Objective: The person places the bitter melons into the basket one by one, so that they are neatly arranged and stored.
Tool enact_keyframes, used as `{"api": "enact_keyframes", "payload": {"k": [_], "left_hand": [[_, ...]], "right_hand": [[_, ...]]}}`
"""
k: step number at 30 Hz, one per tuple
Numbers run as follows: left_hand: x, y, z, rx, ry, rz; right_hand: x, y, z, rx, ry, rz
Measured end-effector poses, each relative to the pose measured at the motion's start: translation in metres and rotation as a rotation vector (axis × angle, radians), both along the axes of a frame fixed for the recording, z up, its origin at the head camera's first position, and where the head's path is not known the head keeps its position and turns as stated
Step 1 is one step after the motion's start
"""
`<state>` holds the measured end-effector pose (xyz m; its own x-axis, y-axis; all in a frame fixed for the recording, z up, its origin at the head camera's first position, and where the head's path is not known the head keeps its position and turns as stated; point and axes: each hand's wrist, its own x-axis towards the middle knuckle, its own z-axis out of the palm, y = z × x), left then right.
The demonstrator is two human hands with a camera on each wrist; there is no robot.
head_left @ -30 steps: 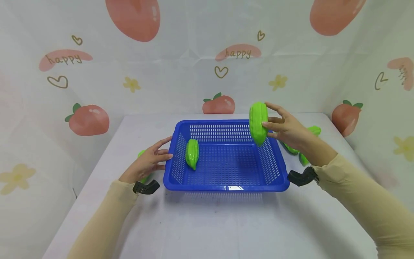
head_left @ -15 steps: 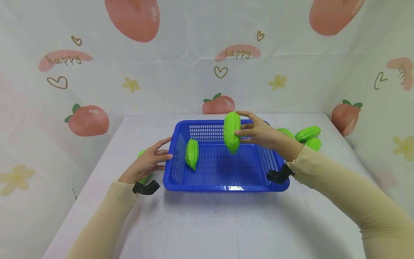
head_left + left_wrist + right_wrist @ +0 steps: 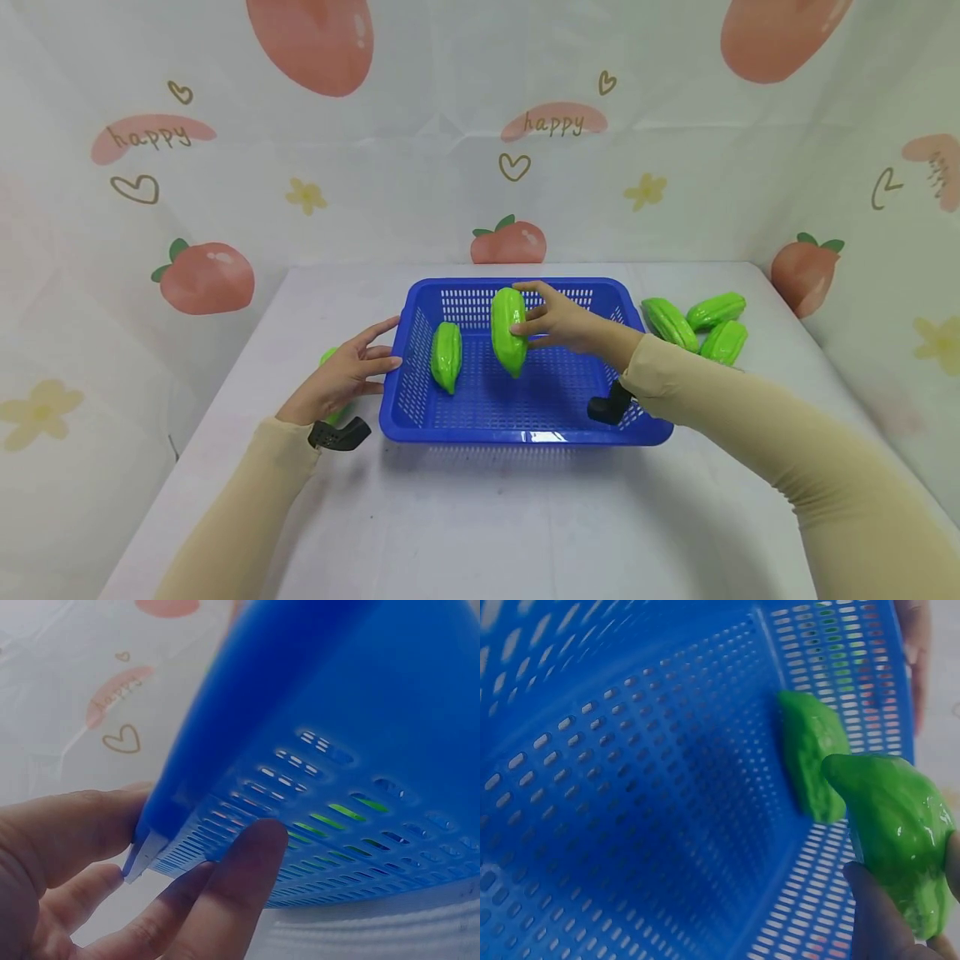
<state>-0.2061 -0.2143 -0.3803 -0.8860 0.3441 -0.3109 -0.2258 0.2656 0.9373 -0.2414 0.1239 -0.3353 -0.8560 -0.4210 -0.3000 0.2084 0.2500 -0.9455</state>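
Note:
My right hand [image 3: 558, 323] pinches a glossy green ridged star fruit [image 3: 508, 329] between thumb and fingers, above the floor of the blue plastic basket [image 3: 525, 436]. Its pointed end faces down in the head view. Another star fruit [image 3: 446, 357] lies inside, along the basket's left wall; the right wrist view shows this star fruit [image 3: 814, 757] behind the held one. At the left rim, my left hand [image 3: 341, 379] holds the basket, some fingertips over the rim and others beneath it. In the left wrist view, its fingers [image 3: 240, 892] lie against the outer wall.
Three more star fruits [image 3: 716, 311] lie on the white table [image 3: 480, 517] right of the basket. One star fruit [image 3: 330, 357] sits partly hidden behind my left hand. A printed cloth [image 3: 420, 183] forms the walls around the table.
My right hand has carried the held star fruit leftward and down, from the basket's right side to over its middle. Star fruits at the right came into fuller view. My left hand stays put.

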Motion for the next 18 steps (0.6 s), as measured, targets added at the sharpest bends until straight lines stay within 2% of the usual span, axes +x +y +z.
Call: {"api": "enact_keyframes", "payload": {"k": [11, 18], "left_hand": [[0.0, 0.0, 0.0, -0.005, 0.001, -0.008], [0.0, 0.0, -0.001, -0.009, 0.01, -0.002]], "right_hand": [[-0.006, -0.021, -0.028, 0.03, -0.064, -0.007], [-0.009, -0.03, -0.041, 0.026, -0.096, -0.032]]}}
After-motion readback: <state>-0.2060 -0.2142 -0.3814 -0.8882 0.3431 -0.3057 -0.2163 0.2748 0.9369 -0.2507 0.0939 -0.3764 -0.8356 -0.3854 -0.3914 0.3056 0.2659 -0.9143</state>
